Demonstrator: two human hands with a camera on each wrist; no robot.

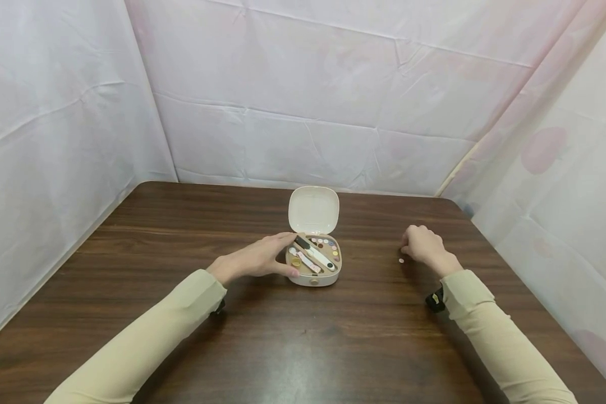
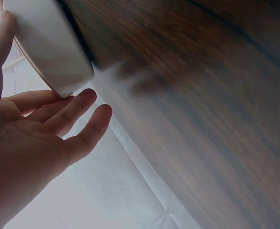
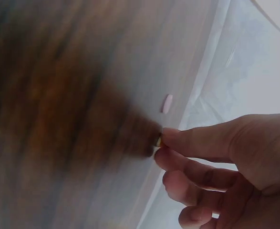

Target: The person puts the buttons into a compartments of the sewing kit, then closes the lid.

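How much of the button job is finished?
Done: the box is open, lid up, buttons and tools inside. In hand: the left hand steadies it; the right hand pinches something tiny. Left: one pale button lies on the table.

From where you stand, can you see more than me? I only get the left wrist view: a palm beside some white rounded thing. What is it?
Observer: A small case with its lid standing open, on a brown table. The left hand rests against its left side.
Operator: Anything inside?
Observer: Yes, from the head view: small coloured buttons and a white stick-like tool lying slantwise.
Operator: And the other hand?
Observer: The right hand is off to the right of the case, fingertips pinching something tiny I cannot identify.
Operator: Anything near it?
Observer: A small pale button lies loose on the table beside that hand.
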